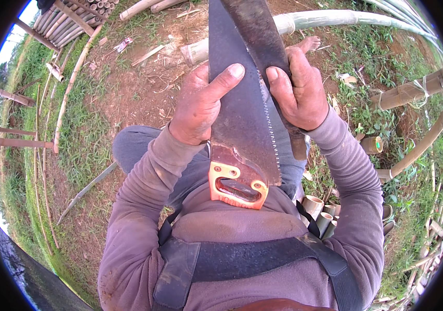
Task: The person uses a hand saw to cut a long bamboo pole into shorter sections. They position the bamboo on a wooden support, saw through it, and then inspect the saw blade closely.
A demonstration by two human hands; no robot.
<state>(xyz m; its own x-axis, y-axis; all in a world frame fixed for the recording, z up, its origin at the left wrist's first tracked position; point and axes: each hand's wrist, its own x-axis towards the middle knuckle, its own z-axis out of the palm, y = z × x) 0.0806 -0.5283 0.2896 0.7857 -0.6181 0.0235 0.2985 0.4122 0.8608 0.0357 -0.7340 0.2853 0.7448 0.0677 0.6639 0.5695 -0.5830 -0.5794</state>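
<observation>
A handsaw [237, 114] with a wide dark blade and a worn orange handle [238, 199] hangs in front of my chest, its handle toward me. My left hand [201, 106] is closed on the blade's left edge, thumb flat on its face. My right hand [304, 90] grips a machete [258, 36] with a dark, broad blade, thumb pressed on the blade. Below that hand shows the machete's brown handle [298, 146]. The machete's blade lies along the saw's toothed edge, touching or overlapping it. The far ends of both blades run out of view at the top.
A thick bamboo pole [330, 19] lies across the ground beyond my hands. Short cut bamboo tubes [313, 206] stand by my right side. Bamboo rails [79, 78] run along the left, with stacked bamboo at the far left. A long thin strip [87, 191] lies left of my knee.
</observation>
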